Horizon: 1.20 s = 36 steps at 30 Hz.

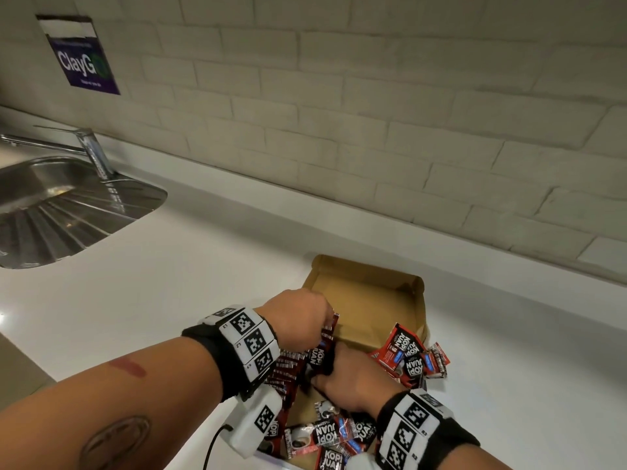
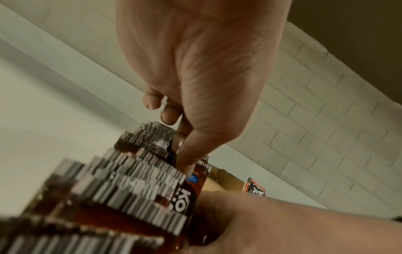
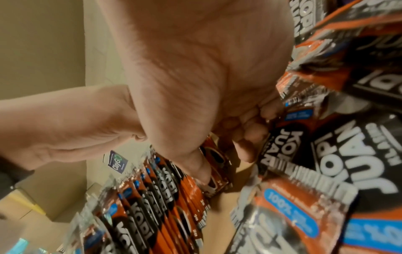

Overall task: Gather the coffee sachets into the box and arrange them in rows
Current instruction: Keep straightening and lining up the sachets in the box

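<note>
An open brown cardboard box (image 1: 368,295) lies on the white counter. Along its left side stands a row of red and black coffee sachets (image 1: 287,369), on edge, also seen in the right wrist view as the row (image 3: 152,199). My left hand (image 1: 326,329) pinches the top edge of the end sachet (image 2: 196,173) of that row between thumb and finger. My right hand (image 1: 322,372) reaches into the box right beside it and grips a sachet (image 3: 214,170) between thumb and curled fingers. Loose sachets (image 1: 412,359) lie heaped at the box's right side, and more loose sachets (image 1: 330,434) lie at its near end.
A steel sink (image 1: 64,212) with a tap (image 1: 91,149) is set into the counter at the far left. A tiled wall with a purple sign (image 1: 83,57) runs behind. A black cable (image 1: 213,444) trails under my left wrist.
</note>
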### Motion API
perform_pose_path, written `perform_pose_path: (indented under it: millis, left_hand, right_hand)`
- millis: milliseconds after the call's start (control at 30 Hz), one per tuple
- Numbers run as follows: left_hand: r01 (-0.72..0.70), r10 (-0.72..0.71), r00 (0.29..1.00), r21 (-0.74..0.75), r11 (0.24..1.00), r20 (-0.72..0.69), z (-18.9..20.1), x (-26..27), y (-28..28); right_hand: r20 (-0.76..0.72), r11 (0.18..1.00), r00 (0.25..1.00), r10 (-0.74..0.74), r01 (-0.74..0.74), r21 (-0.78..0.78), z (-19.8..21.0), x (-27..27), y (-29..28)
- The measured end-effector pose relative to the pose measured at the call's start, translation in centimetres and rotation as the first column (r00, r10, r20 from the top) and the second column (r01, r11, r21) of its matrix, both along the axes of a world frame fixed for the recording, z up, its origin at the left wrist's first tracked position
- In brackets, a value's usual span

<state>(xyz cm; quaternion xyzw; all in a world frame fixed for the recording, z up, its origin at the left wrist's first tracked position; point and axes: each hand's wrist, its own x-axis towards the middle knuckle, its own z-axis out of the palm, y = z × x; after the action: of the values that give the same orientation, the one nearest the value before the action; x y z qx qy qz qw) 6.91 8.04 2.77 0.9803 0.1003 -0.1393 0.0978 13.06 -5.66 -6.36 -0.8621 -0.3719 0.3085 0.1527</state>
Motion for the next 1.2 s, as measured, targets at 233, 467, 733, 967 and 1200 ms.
perform_pose_path:
  millis: [233,467,733,967,1200]
  left_hand:
    - [-0.105,0.15,0.979,-0.283,0.953,0.141,1.0,-0.5,2.1]
    - [-0.166,0.193,0.964,-0.15,0.975,0.186,1.3,1.0,4.0]
    - [-0.029,0.028,0.999,-0.057,0.998,-0.016,0.9,3.4,2.9]
    - [-0.038,0.041,0.996,0.037,0.999,-0.075,0.7,4.9,2.0]
    - [-0.062,0.062,0.998,-0.011,0.998,-0.022,0.7,4.9,1.8]
  right_hand:
    - [0.041,0.999,0.999,0.018,-0.02,0.034,-0.2,-0.5,0.4]
    - [0.055,0.998,0.998,0.028,-0.031,0.062,-0.3,-0.7,0.2]
    - [0.053,0.991,0.998,0.043,-0.049,0.124,-0.5,-0.8,0.0]
    - [0.067,0.985,0.997,0.048,-0.058,0.161,-0.4,-1.1,0.1]
    - [0.049,0.987,0.998,0.048,-0.055,0.151,-0.2,-0.9,0.1]
